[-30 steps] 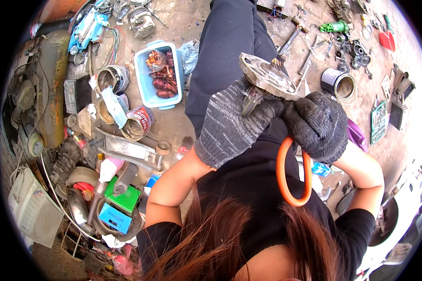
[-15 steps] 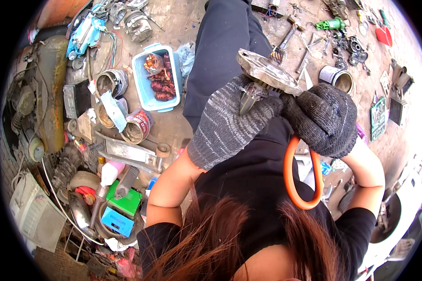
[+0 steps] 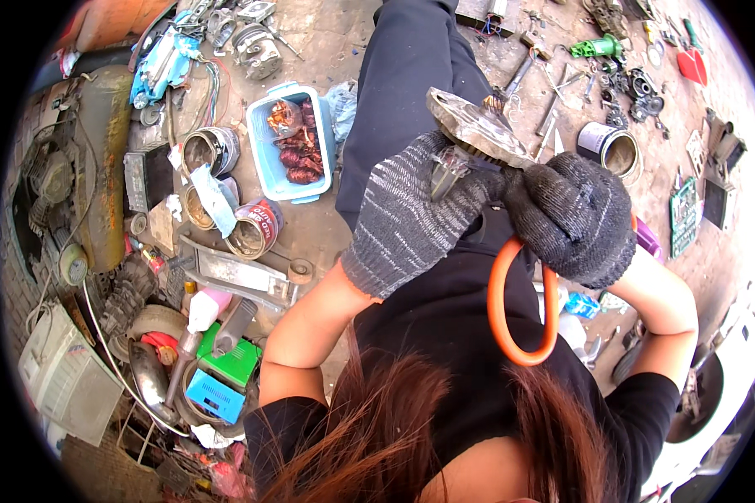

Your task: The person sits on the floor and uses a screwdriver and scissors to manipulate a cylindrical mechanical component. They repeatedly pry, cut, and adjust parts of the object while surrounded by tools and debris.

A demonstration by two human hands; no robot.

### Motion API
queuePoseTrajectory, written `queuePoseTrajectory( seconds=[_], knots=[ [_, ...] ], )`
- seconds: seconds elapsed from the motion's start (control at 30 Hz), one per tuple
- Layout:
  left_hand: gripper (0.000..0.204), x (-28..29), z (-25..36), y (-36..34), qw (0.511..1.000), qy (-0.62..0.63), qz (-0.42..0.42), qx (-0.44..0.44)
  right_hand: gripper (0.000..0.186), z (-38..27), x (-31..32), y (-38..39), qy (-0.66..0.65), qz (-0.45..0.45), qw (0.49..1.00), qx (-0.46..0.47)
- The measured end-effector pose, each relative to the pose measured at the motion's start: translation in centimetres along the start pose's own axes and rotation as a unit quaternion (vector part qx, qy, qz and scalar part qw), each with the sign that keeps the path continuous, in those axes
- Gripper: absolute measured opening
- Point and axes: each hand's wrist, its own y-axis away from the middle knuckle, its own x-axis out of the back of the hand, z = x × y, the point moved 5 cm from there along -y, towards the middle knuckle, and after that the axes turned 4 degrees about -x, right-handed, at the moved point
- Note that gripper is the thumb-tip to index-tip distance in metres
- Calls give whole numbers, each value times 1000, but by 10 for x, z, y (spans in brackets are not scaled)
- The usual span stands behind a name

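Both my hands wear dark grey knitted gloves and meet over my lap. My left hand [image 3: 411,214] is wrapped round a dirty metal motor part [image 3: 478,130], with a flat, plate-like cover on top and a shiny metal piece by the thumb. Beside it, my right hand [image 3: 572,218] is closed in a fist against the part's right edge. Out of that fist hangs a tool with an orange loop handle [image 3: 497,323]. The tool's working end is hidden between the gloves and the motor part.
On the left, a blue basin [image 3: 256,159] holds copper windings, next to several open cans [image 3: 256,230]. Far right lie a green tool body [image 3: 596,48], a red-bladed scraper [image 3: 692,67], an open can [image 3: 594,138], a circuit board [image 3: 684,216] and loose metal parts.
The orange loop handle has swung slightly left and up under my right fist. Both hands keep their grip on the part, and the surroundings have shifted a little in view.
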Motion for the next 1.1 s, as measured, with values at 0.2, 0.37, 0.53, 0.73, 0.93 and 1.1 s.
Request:
queuePoseTrajectory(
  seconds=[0.2, 0.37, 0.53, 0.73, 0.93, 1.1],
  knots=[
    [25, -1, -16, 3, 1000, 0, 16, -1, 42, 1, -11, 4, -17, -5, 1000, -24],
    [23, -3, -18, 1, 1000, -11, 4, 15, 43, 3, -18, 6, -36, -13, 998, -51],
    [26, -3, -17, 2, 994, -87, 32, -55, 26, 6, -38, 7, -54, -33, 990, -126],
    [28, -8, 4, 0, 980, 162, 19, 117, 34, 16, -17, 19, -42, 27, 994, -102],
    [40, -7, 12, 4, 945, 260, -33, 195, 39, 9, 15, 19, 5, 34, 997, -67],
    [49, -9, 14, 8, 941, 277, -48, 189, 40, 6, 18, 9, 9, 29, 999, -34]
  ],
)
